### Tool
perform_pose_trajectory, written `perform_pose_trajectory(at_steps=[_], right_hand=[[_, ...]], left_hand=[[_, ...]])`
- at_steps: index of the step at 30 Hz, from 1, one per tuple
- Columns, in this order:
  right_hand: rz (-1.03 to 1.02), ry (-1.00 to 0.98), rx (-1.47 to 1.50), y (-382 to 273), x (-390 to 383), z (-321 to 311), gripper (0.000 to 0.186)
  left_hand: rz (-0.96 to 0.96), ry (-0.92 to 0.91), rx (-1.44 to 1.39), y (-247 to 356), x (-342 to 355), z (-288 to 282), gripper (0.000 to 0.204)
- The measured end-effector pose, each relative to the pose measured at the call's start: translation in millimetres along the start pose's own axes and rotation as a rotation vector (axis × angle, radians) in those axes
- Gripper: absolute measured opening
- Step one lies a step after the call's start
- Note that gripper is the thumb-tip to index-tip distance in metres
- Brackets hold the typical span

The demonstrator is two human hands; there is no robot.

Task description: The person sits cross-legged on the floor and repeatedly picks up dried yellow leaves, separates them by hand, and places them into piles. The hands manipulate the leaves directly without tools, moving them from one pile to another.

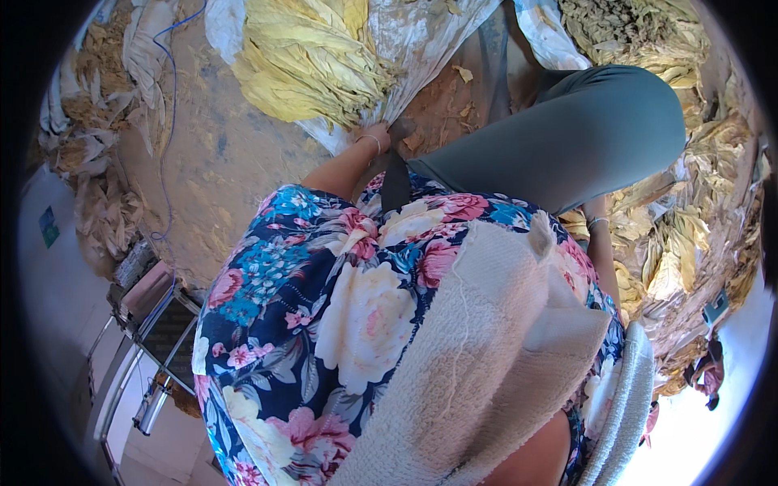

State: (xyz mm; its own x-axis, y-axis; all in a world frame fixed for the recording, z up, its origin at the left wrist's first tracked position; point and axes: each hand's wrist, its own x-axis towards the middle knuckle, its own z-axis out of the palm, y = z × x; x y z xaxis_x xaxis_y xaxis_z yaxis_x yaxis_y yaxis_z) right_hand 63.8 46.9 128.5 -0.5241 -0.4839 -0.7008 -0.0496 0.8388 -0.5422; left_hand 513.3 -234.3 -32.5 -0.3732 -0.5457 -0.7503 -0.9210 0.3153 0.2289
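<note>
Bunch of yellow leaves [304, 57] lies far, slightly left of middle, on a white plastic sheet [425, 49], its narrow stem end toward me. My left hand [374, 134] is at that end; fingers mostly hidden, so I cannot tell how far they close, or on stems or sheet. Step in hand, by my judgement: handling the bunch at its stems. Next move likely calls for a firm but gentle hold there; leaves look brittle. My right hand [596, 208] is partly behind my bent leg [583, 134], beside the leaf pile [677, 243] at right; its grip I cannot read. Blue cord [172, 121] far left, on the floor [219, 146].
</note>
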Motion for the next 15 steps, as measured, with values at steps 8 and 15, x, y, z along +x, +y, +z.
perform_pose_trajectory(at_steps=[8, 15], right_hand=[[-0.807, 0.224, -0.67, 42.3, 17.5, -10.0, 0.031], [-0.184, -0.027, -0.438, -35.1, -10.7, -5.0, 0.031]], left_hand=[[0.562, 0.028, 0.628, -101.8, 70.8, 27.4, 0.044], [0.045, -0.226, 0.431, -77.5, 18.2, -15.8, 0.036]])
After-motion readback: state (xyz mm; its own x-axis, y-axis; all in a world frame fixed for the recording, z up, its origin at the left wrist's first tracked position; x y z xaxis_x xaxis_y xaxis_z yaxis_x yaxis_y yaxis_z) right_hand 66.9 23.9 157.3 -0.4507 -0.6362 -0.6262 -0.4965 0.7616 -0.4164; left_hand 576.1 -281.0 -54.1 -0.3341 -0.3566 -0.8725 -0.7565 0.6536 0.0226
